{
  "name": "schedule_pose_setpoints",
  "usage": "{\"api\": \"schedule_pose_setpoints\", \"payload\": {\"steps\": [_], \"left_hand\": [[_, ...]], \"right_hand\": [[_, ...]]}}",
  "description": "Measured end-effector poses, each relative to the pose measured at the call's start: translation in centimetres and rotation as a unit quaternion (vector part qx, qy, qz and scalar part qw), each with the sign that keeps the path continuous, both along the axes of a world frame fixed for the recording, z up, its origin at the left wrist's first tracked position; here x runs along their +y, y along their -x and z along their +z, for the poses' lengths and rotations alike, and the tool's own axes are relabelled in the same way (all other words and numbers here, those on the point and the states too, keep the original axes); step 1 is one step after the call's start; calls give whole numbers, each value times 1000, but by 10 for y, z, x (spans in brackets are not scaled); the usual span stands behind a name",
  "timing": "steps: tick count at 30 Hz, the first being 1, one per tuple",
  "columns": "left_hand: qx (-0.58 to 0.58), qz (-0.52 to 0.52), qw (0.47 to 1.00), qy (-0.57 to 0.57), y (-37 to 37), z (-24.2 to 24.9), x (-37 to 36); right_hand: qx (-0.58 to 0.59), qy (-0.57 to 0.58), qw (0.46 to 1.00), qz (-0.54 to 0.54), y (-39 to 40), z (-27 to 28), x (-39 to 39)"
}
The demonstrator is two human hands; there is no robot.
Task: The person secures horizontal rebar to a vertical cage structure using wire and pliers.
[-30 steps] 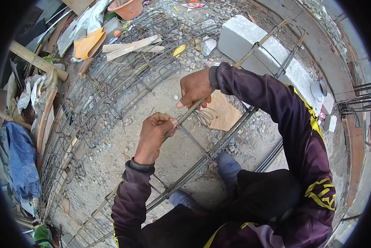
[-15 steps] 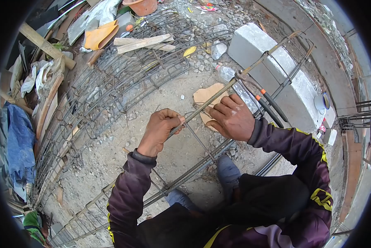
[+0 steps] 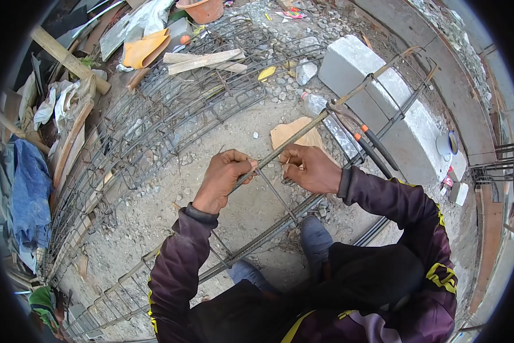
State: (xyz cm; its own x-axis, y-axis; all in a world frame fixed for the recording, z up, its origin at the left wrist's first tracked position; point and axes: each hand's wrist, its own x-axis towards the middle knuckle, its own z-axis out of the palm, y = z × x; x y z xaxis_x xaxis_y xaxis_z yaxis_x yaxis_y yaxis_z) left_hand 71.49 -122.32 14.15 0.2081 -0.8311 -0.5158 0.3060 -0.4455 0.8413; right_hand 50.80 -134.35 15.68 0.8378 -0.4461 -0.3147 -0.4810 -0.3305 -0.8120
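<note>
My left hand (image 3: 225,176) is closed around a long rebar (image 3: 298,134) where a thin stirrup (image 3: 277,194) meets it, thumb and fingertips pinched at the joint. Just right of it, my right hand (image 3: 311,168) is closed in a pinch beside the bar, with thin wire (image 3: 288,182) showing partly under its fingers. The wire's ends are too fine to follow. A pair of pincers (image 3: 364,136) with black and orange handles hangs on the same rebar, right of my right hand, its jaws at the bar.
A concrete block (image 3: 371,80) lies under the cage's far end. Cut cardboard (image 3: 296,132) and a plastic bottle (image 3: 315,104) lie beneath the bar. More rebar cages (image 3: 177,108) with wood strips (image 3: 205,61) on top spread at left. A white cup-like roll (image 3: 447,143) sits on the block.
My right hand has moved slightly down and left from over the bar, its fingers now curled into a pinch. The left hand keeps its hold at the joint. The view has shifted slightly.
</note>
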Motion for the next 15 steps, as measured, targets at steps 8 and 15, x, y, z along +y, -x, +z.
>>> {"api": "schedule_pose_setpoints", "payload": {"steps": [8, 15], "left_hand": [[-3, 5, 1000, -12, 0, -1, 0], [-6, 22, 1000, -16, 3, -1, 0]], "right_hand": [[-142, -241, 957, -70, 3, -39, 1], [27, -59, 996, 62, -4, -10, -6]]}}
